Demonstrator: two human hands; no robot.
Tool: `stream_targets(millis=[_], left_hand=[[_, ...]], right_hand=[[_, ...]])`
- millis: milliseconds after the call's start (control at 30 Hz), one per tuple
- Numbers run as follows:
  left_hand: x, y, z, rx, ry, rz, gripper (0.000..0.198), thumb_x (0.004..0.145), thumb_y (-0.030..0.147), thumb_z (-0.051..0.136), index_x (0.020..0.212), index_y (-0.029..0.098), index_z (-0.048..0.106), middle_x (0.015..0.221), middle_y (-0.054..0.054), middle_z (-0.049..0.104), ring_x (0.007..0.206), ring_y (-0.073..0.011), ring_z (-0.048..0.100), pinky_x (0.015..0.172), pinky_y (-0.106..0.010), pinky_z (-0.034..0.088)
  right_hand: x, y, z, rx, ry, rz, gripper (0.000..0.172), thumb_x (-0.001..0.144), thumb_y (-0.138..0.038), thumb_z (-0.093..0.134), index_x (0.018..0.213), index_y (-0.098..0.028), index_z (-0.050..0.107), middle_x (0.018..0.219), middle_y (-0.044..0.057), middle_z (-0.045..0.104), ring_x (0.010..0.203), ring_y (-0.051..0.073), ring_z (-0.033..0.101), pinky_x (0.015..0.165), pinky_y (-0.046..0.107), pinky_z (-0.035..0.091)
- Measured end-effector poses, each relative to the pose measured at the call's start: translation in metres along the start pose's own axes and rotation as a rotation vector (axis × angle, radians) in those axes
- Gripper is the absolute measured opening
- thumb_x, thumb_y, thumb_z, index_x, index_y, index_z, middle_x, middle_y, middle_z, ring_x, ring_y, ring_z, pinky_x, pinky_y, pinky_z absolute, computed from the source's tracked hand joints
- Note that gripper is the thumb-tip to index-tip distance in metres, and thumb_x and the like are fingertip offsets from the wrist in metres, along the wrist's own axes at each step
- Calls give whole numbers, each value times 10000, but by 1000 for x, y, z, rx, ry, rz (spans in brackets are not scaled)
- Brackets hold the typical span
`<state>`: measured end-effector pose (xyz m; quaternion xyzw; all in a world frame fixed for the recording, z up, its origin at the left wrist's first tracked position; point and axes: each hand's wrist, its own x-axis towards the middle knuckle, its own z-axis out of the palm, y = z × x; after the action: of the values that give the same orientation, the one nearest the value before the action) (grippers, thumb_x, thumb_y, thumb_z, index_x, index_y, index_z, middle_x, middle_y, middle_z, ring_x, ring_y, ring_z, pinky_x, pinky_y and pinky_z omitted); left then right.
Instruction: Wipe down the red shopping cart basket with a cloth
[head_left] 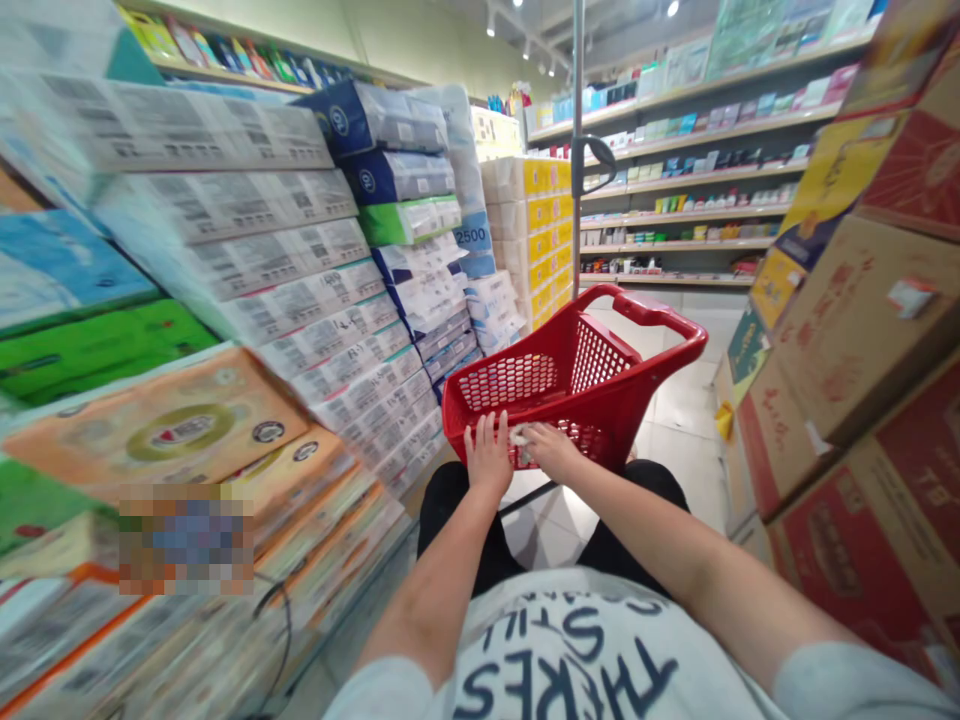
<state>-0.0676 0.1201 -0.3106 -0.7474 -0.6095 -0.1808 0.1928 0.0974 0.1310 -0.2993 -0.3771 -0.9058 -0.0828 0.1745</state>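
A red plastic shopping cart [480, 385] with perforated walls stands just in front of my knees, its handle at the upper right. My left hand [489, 458] lies against the near side of the basket, its fingers stretched upward over the rim and slightly apart. Close beside it, my right hand [553, 452] presses a small crumpled white wipe [519, 434] against the same red side. Whether the wipe is tissue or cloth I cannot tell. The inside of the basket shows only in part.
Stacked tissue packs [300, 230] rise on the left, with orange packs [225, 420] nearer me. Cardboard boxes [847, 350] are piled on the right. Shelves of goods [690, 180] line the back. A metal pole [577, 200] stands behind the cart on the white tiled floor [679, 430].
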Motion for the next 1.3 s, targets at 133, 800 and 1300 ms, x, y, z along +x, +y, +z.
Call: stream_targets(millis=[133, 800, 1300], left_hand=[[-3, 2, -2, -14, -12, 0, 644, 859, 169, 428, 1481, 191, 263, 1500, -102, 355, 1396, -263, 271, 1157, -529, 167], [-15, -20, 3, -105, -20, 16, 698, 823, 167, 517, 1470, 128, 255, 1520, -212, 259, 1434, -343, 179, 1136, -510, 267], [-15, -11, 0, -92, -25, -54, 716, 833, 219, 491, 1488, 146, 212, 1554, -141, 230, 1442, -338, 142, 1156, -562, 167]], right_hand=[[-6, 1, 9, 3, -12, 18, 191, 868, -160, 541, 916, -200, 721, 1166, 92, 623, 1078, 228, 520, 934, 370, 436], [-2, -11, 18, -14, 11, -36, 277, 844, -78, 487, 934, -186, 726, 1198, 117, 615, 1081, 244, 523, 937, 381, 448], [5, -16, 18, 46, 105, -65, 276, 874, -118, 497, 1064, -174, 689, 1271, 128, 561, 1199, 250, 464, 1014, 393, 414]])
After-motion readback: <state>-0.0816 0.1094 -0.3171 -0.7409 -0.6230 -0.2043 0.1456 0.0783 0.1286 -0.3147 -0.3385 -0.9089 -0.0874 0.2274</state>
